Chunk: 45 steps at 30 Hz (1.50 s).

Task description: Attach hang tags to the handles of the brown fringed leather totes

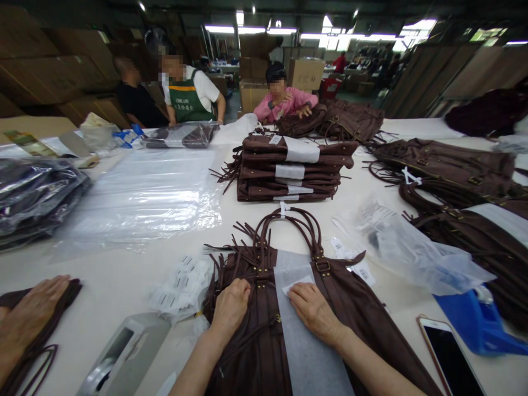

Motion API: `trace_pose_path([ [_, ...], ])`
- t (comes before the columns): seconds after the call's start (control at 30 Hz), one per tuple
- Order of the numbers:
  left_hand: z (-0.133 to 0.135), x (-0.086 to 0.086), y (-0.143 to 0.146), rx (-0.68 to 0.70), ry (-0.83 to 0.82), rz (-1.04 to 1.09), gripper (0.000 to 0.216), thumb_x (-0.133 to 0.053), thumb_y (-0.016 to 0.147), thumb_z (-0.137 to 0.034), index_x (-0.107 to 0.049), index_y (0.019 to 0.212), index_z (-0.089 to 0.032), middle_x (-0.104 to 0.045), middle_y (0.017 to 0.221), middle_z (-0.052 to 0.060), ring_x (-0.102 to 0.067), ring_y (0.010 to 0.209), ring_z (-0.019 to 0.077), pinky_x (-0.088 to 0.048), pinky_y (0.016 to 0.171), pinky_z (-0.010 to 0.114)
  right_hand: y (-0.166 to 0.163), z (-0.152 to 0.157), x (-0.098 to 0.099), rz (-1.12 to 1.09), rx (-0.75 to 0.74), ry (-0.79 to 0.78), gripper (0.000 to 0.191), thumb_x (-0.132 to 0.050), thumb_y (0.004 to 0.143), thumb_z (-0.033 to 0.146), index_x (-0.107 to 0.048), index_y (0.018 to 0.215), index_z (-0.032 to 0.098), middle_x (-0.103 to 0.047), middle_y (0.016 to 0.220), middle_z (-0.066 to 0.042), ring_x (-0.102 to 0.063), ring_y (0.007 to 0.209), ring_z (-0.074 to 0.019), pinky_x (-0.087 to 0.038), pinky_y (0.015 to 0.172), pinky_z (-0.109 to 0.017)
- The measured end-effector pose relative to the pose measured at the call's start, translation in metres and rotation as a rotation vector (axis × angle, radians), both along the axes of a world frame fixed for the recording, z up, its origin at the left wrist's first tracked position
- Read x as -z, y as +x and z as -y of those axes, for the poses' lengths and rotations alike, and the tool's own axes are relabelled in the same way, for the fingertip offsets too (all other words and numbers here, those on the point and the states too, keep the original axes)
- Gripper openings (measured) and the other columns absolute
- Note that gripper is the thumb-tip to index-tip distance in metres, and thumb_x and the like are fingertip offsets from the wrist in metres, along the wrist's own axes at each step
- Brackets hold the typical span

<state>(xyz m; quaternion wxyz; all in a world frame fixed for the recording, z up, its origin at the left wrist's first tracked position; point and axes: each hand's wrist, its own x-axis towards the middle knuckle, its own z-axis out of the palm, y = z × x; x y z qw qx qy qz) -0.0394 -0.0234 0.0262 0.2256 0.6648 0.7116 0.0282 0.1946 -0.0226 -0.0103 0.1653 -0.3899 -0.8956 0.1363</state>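
A dark brown handbag (256,330) lies flat in front of me, its looped handles (307,220) pointing away and tied with a white band. A strip of pale tissue paper (305,346) runs down its middle. My left hand (231,302) rests on the bag left of the strip, fingers curled closed, with their tips hidden. On the strip, my right hand (314,309) has its fingers closed over the edge of a small white paper label (297,285). Tassels hang by the bag's left top corner. A bundle of printed white tags (183,286) lies beside the bag.
A stack of brown bags (289,165) stands beyond. Clear plastic sleeves (152,192) lie left. A grey tape dispenser (124,352), a phone (449,357) and a blue dispenser (478,322) sit nearby. Another person's hand (35,313) touches brown material. Co-workers are across the table.
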Motion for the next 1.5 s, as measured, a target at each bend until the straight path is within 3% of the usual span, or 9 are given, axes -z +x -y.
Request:
trace_pose_path([
  [0.13, 0.001, 0.001, 0.001, -0.007, 0.012, 0.041, 0.015, -0.040, 0.079, -0.020, -0.054, 0.073, -0.020, -0.058, 0.077, 0.000, -0.056, 0.072, 0.0122, -0.035, 0.065, 0.023, 0.000, 0.004, -0.004, 0.024, 0.012, -0.041, 0.025, -0.047, 0.082, 0.025, -0.053, 0.106, 0.017, -0.057, 0.102, -0.009, -0.048, 0.096, -0.0217, -0.037, 0.083, -0.037],
  [0.37, 0.003, 0.000, 0.008, -0.020, 0.066, 0.100, 0.011, -0.044, 0.077, -0.022, -0.051, 0.068, -0.020, -0.052, 0.071, -0.001, -0.052, 0.065, 0.0126, -0.035, 0.061, 0.024, -0.004, 0.001, 0.007, 0.066, 0.030, 0.007, 0.015, -0.043, 0.084, 0.014, -0.057, 0.088, 0.018, -0.058, 0.084, -0.005, -0.049, 0.081, -0.0163, -0.038, 0.072, -0.030],
  [0.6, -0.001, -0.005, 0.017, 0.067, 0.119, 0.269, 0.015, -0.041, 0.074, -0.015, -0.045, 0.060, -0.019, -0.055, 0.096, 0.001, -0.053, 0.072, 0.0101, -0.037, 0.069, 0.022, -0.010, -0.005, 0.016, 0.065, -0.019, 0.032, 0.021, -0.036, 0.081, 0.004, -0.053, 0.076, 0.017, -0.053, 0.077, -0.007, -0.047, 0.075, -0.0181, -0.039, 0.068, -0.031],
  [0.73, -0.006, 0.002, 0.026, 0.095, 0.076, 0.379, 0.015, -0.042, 0.066, -0.009, -0.045, 0.054, -0.019, -0.054, 0.066, -0.002, -0.050, 0.060, 0.0100, -0.034, 0.059, 0.022, -0.021, -0.005, 0.015, 0.020, -0.006, -0.011, 0.023, -0.032, 0.080, 0.004, -0.050, 0.077, 0.017, -0.051, 0.074, -0.005, -0.047, 0.072, -0.0182, -0.040, 0.065, -0.030],
  [0.83, -0.007, 0.007, 0.032, 0.039, 0.053, 0.452, 0.014, -0.044, 0.068, -0.016, -0.044, 0.054, -0.018, -0.043, 0.052, -0.005, -0.043, 0.051, 0.0091, -0.031, 0.051, 0.021, -0.036, 0.000, 0.011, -0.045, 0.028, -0.080, 0.019, -0.032, 0.081, 0.008, -0.048, 0.078, 0.018, -0.052, 0.072, -0.004, -0.049, 0.069, -0.0169, -0.040, 0.060, -0.028],
  [0.97, -0.002, 0.008, 0.033, 0.028, 0.036, 0.569, 0.004, -0.046, 0.068, -0.017, -0.050, 0.070, -0.017, -0.046, 0.060, -0.005, -0.044, 0.054, 0.0082, -0.034, 0.051, 0.019, -0.049, 0.006, 0.006, -0.173, 0.112, -0.221, 0.013, -0.035, 0.082, 0.013, -0.046, 0.080, 0.018, -0.053, 0.071, -0.002, -0.051, 0.064, -0.0146, -0.039, 0.058, -0.025],
  [1.07, 0.003, 0.008, 0.031, 0.041, 0.039, 0.622, 0.015, -0.047, 0.067, -0.013, -0.056, 0.078, -0.018, -0.048, 0.070, -0.003, -0.046, 0.060, 0.0084, -0.037, 0.056, 0.019, -0.050, 0.006, 0.004, -0.283, 0.193, -0.341, 0.010, -0.037, 0.082, 0.015, -0.046, 0.081, 0.020, -0.054, 0.069, 0.000, -0.052, 0.061, -0.0129, -0.039, 0.058, -0.024],
  [1.23, 0.005, 0.013, 0.035, 0.014, 0.070, 0.638, 0.016, -0.046, 0.071, -0.014, -0.061, 0.069, -0.020, -0.052, 0.071, -0.001, -0.051, 0.070, 0.0113, -0.039, 0.066, 0.022, -0.051, 0.003, 0.001, -0.457, 0.324, -0.517, 0.010, -0.040, 0.082, 0.022, -0.047, 0.075, 0.019, -0.054, 0.067, 0.001, -0.051, 0.061, -0.0122, -0.039, 0.058, -0.023],
  [1.5, 0.004, 0.019, 0.039, -0.106, 0.105, 0.619, 0.016, -0.044, 0.071, -0.014, -0.056, 0.062, -0.018, -0.051, 0.065, -0.001, -0.050, 0.064, 0.0114, -0.038, 0.061, 0.023, -0.065, 0.007, 0.003, -0.755, 0.444, -0.740, 0.016, -0.049, 0.078, 0.034, -0.052, 0.076, 0.018, -0.052, 0.064, 0.002, -0.047, 0.059, -0.0112, -0.039, 0.055, -0.022],
])
